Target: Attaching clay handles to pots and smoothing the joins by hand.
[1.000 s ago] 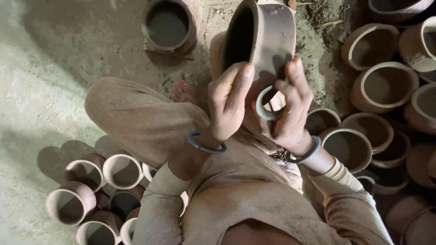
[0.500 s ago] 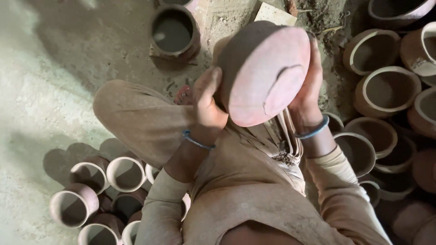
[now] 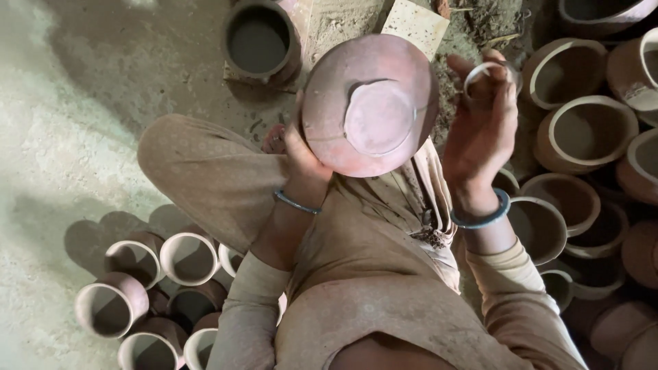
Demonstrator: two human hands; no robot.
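Overhead, a reddish clay pot (image 3: 370,103) was held up in front of the person's chest, its rounded bottom turned toward the camera, with a lighter, smoother patch in the middle of the base. The left hand (image 3: 301,161) gripped the pot from below and from its left side, the fingers closed against the wall; a thin blue bangle (image 3: 297,203) sat on that wrist. The right hand (image 3: 483,120) was just beside the pot but apart from it, raised, with its fingers pinched on a small pale ring (image 3: 485,72) near the fingertips. A thicker blue bangle (image 3: 482,218) circled the right wrist.

The person sat on the dusty floor (image 3: 82,123) in clay-coloured clothes, one bent knee (image 3: 199,171) out to the left. Beyond the pot, a dark, open-mouthed pot (image 3: 262,42) stood on the floor, and a flat pale slab (image 3: 415,24) lay near it. To the right, a crowd of larger open pots (image 3: 588,133) with pale rims stood packed together, touching. To the lower left, a cluster of smaller pots (image 3: 147,294) lay close together, mouths up or tilted, casting shadows on the floor.
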